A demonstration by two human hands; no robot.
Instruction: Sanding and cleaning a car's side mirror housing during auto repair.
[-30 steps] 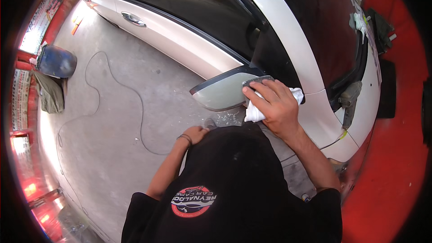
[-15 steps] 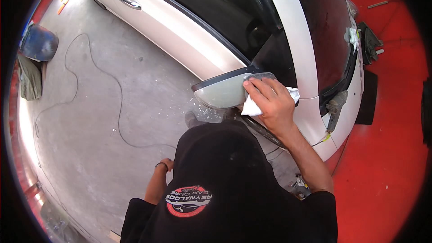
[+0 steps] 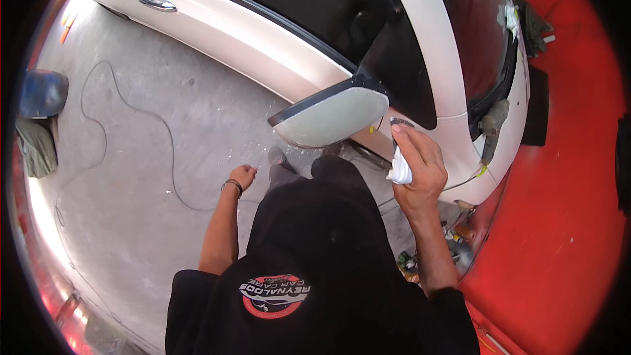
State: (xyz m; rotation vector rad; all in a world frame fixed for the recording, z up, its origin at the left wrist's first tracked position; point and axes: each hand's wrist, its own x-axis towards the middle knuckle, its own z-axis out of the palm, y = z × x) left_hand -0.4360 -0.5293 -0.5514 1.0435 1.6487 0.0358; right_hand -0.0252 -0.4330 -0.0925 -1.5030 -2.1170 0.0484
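Note:
My right hand [image 3: 424, 161] is closed around a bunched white cloth [image 3: 399, 169]. A small dark grey piece [image 3: 401, 121], perhaps a pad, shows at the fingertips. That hand is off to the right of the car's side mirror [image 3: 335, 117] and apart from it. The mirror housing is dull grey-green with a black edge, and a yellow-tipped wire hangs beneath it. My left hand [image 3: 243, 175], a dark band at its wrist, hangs low over the floor with its fingers curled and nothing visible in them.
The white car's door [image 3: 217, 39] and fender stand ahead. A grey power tool [image 3: 493, 125] rests by the windscreen base. A cable [image 3: 172, 158] winds across the grey floor [image 3: 144, 158]. At the left is a blue bucket [image 3: 45, 94]; several items lie beneath my right forearm.
My right hand has come off the mirror, moving right and slightly down with the cloth. My left hand has come up and further into view. The whole view has shifted a little.

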